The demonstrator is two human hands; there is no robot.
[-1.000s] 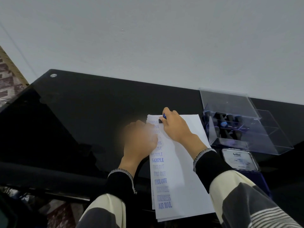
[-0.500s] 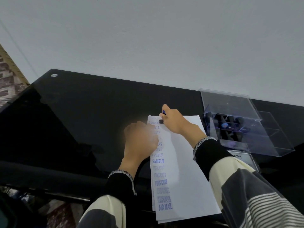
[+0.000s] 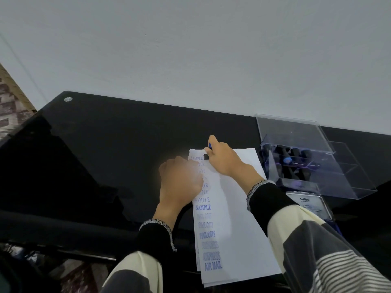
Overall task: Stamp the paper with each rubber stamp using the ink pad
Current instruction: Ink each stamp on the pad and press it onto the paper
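Paper (image 3: 237, 218) lies nearest, a thin white stack on the glossy black table (image 3: 105, 149), its long axis running away from the person. Down its left margin runs a column of blue prints: AIR MAIL at the near end, then EXPRESS, FAX OUT and SAMPLE further up, some crisp, some faint or smeared. The right part of the sheet is bare.

The left hand (image 3: 179, 182) rests on the left edge about midway up, covering part of the column; it is blurred, so whether its fingers are flat or curled I cannot tell, though it seems to be steadying the sheets.

Beyond it, at the far left corner, the right hand (image 3: 224, 159) pinches a small stamp (image 3: 206, 156). Its dark block meets the paper just right of the topmost SAMPLE, and a blue handle shows between the fingers. The stamp's face is at or on the sheet right under the fingertips, so the coming move is likely a straight press or a lift; only the right hand is placed for it.

To the right, beside the sleeve, a flat ink pad (image 3: 306, 203) with a pale labelled lid sits close to the paper. Farther back stands a clear plastic box (image 3: 338, 176), lid up, holding more dark, blue-tipped stamps (image 3: 289, 163) in rows.
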